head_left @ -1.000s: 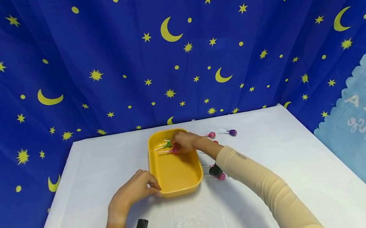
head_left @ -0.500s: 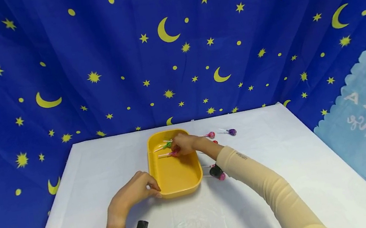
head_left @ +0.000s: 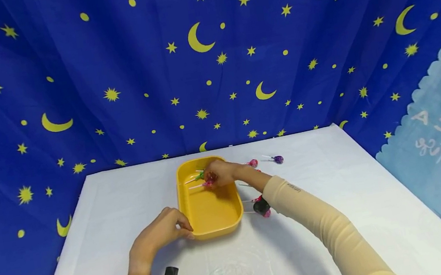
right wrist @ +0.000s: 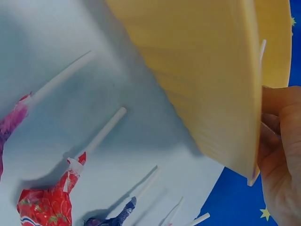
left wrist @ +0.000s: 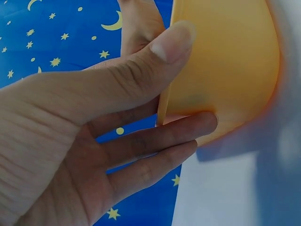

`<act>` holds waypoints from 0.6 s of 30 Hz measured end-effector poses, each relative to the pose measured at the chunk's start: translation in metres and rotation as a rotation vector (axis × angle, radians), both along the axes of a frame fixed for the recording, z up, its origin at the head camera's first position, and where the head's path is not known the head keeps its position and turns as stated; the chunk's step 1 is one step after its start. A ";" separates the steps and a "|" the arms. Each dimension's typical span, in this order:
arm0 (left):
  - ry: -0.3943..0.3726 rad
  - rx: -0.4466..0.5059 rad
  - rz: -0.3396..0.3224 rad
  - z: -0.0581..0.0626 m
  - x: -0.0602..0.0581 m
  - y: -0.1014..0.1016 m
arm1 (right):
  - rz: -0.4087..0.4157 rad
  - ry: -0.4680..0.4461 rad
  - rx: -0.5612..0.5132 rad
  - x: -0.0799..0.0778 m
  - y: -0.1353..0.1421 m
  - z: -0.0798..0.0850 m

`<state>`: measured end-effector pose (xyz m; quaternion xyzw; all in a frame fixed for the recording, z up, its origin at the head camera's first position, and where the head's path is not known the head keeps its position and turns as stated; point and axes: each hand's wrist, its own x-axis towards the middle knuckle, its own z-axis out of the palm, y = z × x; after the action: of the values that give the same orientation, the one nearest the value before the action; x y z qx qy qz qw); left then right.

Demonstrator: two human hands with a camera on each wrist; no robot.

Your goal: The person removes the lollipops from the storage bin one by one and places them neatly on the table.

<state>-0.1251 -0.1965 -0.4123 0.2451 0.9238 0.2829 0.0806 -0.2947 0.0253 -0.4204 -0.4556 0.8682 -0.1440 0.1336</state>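
Note:
A yellow tray (head_left: 212, 210) lies lengthwise on the white-covered table. My left hand (head_left: 163, 230) pinches its near left corner; in the left wrist view the thumb (left wrist: 174, 44) is on one side of the rim and fingers are on the other. Inside the tray's far part, my right hand (head_left: 220, 173) has its fingers curled at the head of a pink lollipop (head_left: 207, 184), whose white stick points left. Just beyond it lies a green lollipop (head_left: 199, 176). The right wrist view shows the right hand (right wrist: 284, 146) behind the tray wall (right wrist: 202, 70), fingertips hidden.
Right of the tray lie several lollipops: a purple one (head_left: 278, 159), a pink one (head_left: 253, 163), another pink one (head_left: 266, 213) and a red one (right wrist: 44, 205). The right forearm (head_left: 313, 214) crosses above that side. A blue star-patterned cloth (head_left: 130, 75) hangs behind the table.
The pink lollipop under my right fingers has shifted slightly toward the near side of the tray. My left hand stays at the corner; the whole view has drifted a little.

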 end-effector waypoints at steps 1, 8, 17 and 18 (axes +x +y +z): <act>0.007 0.005 -0.007 0.000 0.000 0.000 | 0.012 0.000 -0.015 -0.001 0.001 0.001; -0.001 -0.013 0.014 -0.001 0.000 0.001 | -0.022 -0.054 -0.117 -0.002 0.007 0.006; -0.032 -0.036 0.056 0.002 0.002 0.003 | -0.134 -0.147 -0.263 -0.002 0.018 0.012; -0.034 -0.038 0.059 0.002 0.001 0.003 | -0.140 -0.157 -0.284 -0.002 0.020 0.013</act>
<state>-0.1236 -0.1932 -0.4103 0.2111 0.9344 0.2714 0.0926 -0.2970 0.0449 -0.4078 -0.3957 0.8557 -0.3092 0.1250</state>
